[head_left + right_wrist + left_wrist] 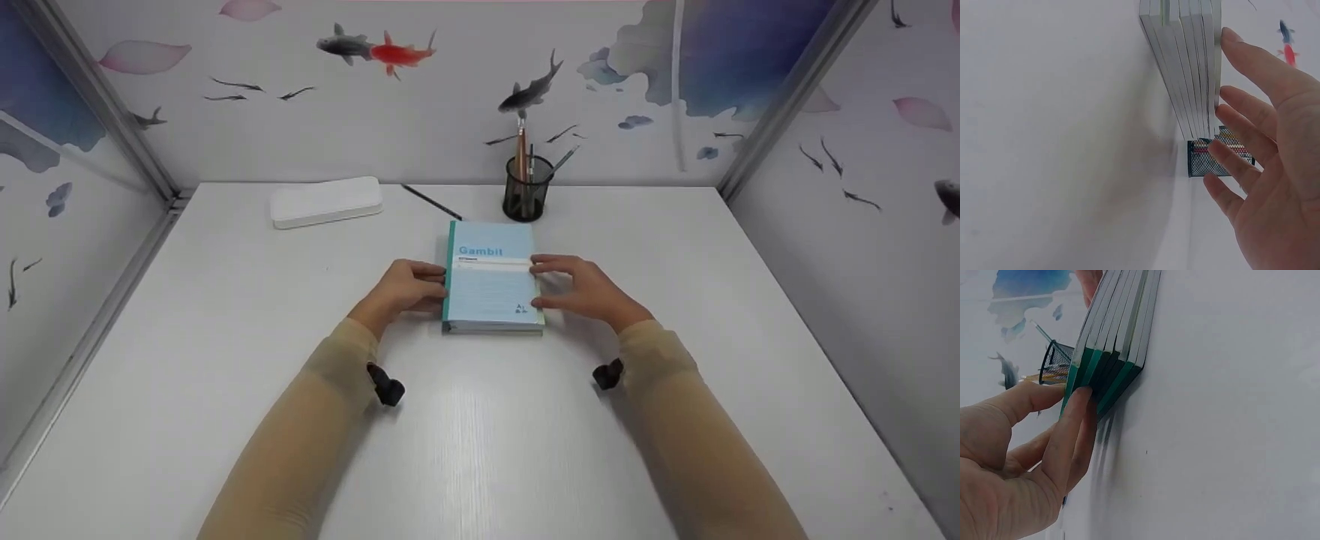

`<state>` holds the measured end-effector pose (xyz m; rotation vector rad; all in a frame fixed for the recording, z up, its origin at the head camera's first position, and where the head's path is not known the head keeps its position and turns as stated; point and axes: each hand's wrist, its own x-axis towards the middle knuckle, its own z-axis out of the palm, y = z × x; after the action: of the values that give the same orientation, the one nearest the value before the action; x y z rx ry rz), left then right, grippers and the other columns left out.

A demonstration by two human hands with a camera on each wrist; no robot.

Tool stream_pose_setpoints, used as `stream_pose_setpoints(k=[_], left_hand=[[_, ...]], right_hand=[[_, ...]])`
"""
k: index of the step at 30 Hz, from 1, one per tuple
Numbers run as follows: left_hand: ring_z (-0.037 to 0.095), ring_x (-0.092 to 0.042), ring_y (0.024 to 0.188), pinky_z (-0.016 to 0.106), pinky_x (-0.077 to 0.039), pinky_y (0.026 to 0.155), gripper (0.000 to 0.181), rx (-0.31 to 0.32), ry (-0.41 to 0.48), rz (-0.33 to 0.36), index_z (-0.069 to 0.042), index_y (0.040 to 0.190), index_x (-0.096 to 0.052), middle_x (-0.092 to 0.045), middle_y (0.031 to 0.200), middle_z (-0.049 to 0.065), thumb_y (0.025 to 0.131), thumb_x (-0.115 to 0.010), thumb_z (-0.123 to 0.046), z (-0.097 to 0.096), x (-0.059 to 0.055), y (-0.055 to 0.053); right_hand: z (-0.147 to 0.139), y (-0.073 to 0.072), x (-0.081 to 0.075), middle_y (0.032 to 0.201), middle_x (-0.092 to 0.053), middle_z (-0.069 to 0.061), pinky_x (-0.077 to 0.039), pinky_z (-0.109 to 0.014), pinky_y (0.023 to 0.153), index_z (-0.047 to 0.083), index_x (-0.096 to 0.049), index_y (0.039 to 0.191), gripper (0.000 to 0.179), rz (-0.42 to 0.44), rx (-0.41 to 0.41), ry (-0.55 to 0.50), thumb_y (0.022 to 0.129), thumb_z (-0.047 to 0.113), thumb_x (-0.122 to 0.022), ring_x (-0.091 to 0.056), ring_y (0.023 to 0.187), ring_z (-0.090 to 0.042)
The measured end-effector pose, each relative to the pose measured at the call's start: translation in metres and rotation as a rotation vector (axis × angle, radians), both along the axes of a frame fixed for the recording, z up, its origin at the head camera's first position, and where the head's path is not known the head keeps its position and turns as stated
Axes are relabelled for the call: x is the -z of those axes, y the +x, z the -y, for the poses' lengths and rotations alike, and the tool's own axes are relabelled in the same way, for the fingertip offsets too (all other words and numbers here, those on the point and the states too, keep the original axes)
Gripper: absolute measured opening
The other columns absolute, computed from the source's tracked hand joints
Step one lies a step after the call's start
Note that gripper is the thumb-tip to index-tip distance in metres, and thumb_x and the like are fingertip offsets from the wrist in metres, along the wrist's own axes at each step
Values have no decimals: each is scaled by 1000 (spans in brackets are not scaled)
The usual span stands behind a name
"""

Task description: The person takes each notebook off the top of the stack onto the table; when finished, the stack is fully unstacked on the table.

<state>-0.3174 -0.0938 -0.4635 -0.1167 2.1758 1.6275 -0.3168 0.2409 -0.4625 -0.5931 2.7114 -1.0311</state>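
A stack of several notebooks (493, 294) lies flat on the white table, its light blue top cover lettered "Gambit". From the left side, my left hand (401, 289) touches the stack with thumb and fingertips. The left wrist view shows its fingers against the green and dark spines (1112, 379), the thumb by the top notebook's edge. Opposite it, my right hand (589, 289) has its fingers spread along the right side. In the right wrist view, thumb and fingertips reach the upper part of the page edges (1185, 67), fingers loosely extended.
Behind the stack stands a black mesh pen holder (523, 196) with brushes and pens. A dark pencil (431, 202) lies at the back, close to the stack's far edge. A white case (327, 204) rests at back left. Printed panels enclose the table's back and sides.
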Motion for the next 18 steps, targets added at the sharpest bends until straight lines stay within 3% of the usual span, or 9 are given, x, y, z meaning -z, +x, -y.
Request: stream_pose_setpoints(k=[5,9,12,18], left_hand=[[24,-65,125,35,-57,101,59,6,32,3,-7,146,-56,-64,138,10,90,-76,-5,7,2,2],[26,-64,125,38,-57,102,63,18,121,14,-11,149,-53,-62,139,11,90,-75,-3,11,3,4],[27,-66,123,39,-59,98,64,25,177,24,-16,150,-49,-61,142,11,92,-73,-3,12,4,5],[26,-69,116,36,-63,85,62,29,198,3,-18,151,-45,-59,145,10,95,-69,-6,12,5,6]], right_hand=[[3,-1,2,160,-47,5,-23,-56,127,21,-64,141,62,-4,3,10,86,41,-84,-33,155,-26],[2,0,1,162,-45,3,-23,-56,127,17,-65,140,57,-8,-12,48,89,36,-82,-30,156,-28],[2,0,-1,163,-42,3,-22,-56,128,16,-65,141,56,-3,-11,87,90,34,-81,-28,157,-29],[3,-1,-4,163,-42,4,-22,-55,128,17,-65,141,57,1,-17,120,90,36,-81,-28,157,-28]])
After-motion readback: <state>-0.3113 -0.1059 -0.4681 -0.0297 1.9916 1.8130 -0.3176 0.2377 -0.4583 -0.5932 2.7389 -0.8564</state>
